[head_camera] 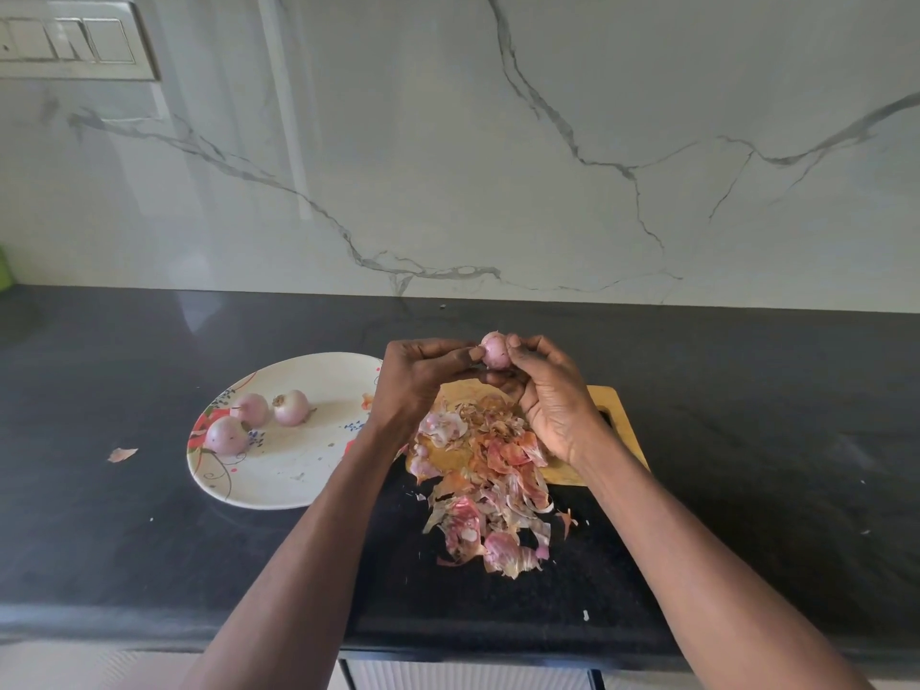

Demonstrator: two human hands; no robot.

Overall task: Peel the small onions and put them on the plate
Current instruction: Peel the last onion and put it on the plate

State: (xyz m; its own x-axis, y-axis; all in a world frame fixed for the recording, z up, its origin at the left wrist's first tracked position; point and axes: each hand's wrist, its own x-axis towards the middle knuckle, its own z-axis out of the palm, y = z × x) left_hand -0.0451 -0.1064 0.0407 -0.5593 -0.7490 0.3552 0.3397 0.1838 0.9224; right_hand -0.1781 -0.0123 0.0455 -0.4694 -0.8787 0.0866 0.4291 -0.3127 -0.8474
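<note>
A: Item one, the onion in hand?
B: One small onion, pale pink, held above the far edge of the cutting board. Left hand and right hand both on it; grip of each is closed around the onion, fingertips pinching it from either side.

A: Plate and contents?
B: One white plate with a floral print, on the black tabletop, left of the hands. Three onions on it, grouped toward its left side, two touching or nearly so, the third just beside them. Whether all are fully peeled I cannot tell.

A: Waste?
B: One heap of onion skins, pink and tan, spread over the wooden cutting board and spilling off its near edge onto the tabletop. One stray scrap of skin on the tabletop, well left of the plate.

A: Background?
B: Marble-look wall with grey veins; a switch panel at upper left.
</note>
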